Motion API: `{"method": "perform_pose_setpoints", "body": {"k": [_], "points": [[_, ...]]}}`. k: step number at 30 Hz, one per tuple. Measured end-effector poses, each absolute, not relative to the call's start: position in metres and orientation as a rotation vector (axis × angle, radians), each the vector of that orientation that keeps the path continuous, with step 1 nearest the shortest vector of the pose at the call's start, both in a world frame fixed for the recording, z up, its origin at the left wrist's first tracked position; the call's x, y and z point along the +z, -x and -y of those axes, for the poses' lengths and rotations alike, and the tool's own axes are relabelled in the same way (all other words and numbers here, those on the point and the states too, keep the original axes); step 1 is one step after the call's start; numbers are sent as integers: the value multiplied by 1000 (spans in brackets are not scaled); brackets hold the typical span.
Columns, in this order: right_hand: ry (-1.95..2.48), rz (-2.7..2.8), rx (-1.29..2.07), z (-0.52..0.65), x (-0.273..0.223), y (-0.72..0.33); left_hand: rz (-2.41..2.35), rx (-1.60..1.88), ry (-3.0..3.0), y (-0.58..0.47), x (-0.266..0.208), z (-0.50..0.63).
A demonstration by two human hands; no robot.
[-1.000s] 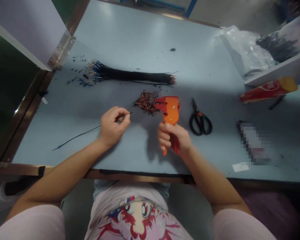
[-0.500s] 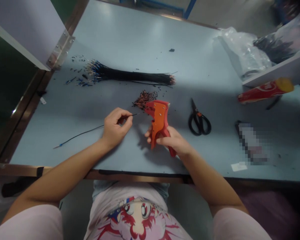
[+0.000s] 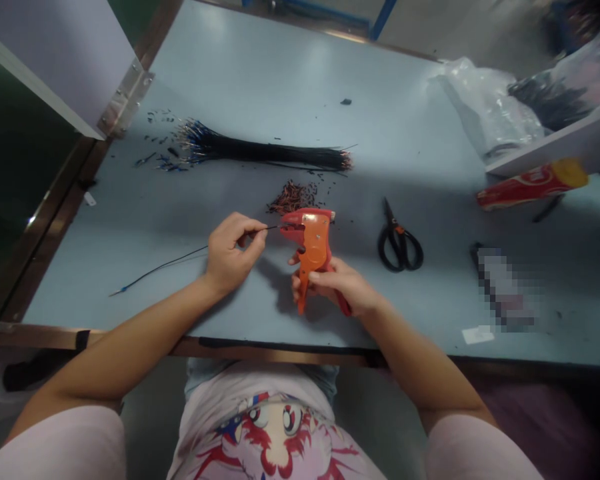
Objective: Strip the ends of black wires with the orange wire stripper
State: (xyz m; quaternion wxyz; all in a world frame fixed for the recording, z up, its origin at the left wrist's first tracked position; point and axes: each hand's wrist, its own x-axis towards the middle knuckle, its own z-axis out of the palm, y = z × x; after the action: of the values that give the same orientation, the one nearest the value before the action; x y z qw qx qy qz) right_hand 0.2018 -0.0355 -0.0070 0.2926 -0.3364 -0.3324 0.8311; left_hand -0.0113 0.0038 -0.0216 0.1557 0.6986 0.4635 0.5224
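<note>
Between thumb and fingers, my left hand [image 3: 234,252] pinches a thin black wire [image 3: 163,262] close to its right end. The wire trails left across the table to a blue-collared metal tip. My right hand [image 3: 341,283] is wrapped round the handles of a red and orange wire stripper [image 3: 316,243]. Its jaws point left, and the wire's end is right at their mouth; whether it sits inside I cannot tell. Behind the jaws lies a heap of small cut pieces [image 3: 291,197], copper and black. Farther back rests a bundle of black wires [image 3: 270,152], blue terminals at its left.
Black-handled scissors [image 3: 400,247] lie right of the stripper. Farther right are a red can-shaped tube [image 3: 533,184], a blurred-out object [image 3: 507,287] and a white label [image 3: 478,335]. Plastic bags [image 3: 495,110] sit at the back right. A panel [image 3: 65,60] stands at the left edge.
The wire stripper has turned and its jaws now point squarely left, meeting the wire's end. My left hand stays nearly in place with the wire.
</note>
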Motion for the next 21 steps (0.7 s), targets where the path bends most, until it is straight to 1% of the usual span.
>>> {"method": "perform_pose_setpoints", "body": {"k": [21], "points": [[900,978,2229,41,-5,-197,-1246,1440,-2078,10,-19,0]]}}
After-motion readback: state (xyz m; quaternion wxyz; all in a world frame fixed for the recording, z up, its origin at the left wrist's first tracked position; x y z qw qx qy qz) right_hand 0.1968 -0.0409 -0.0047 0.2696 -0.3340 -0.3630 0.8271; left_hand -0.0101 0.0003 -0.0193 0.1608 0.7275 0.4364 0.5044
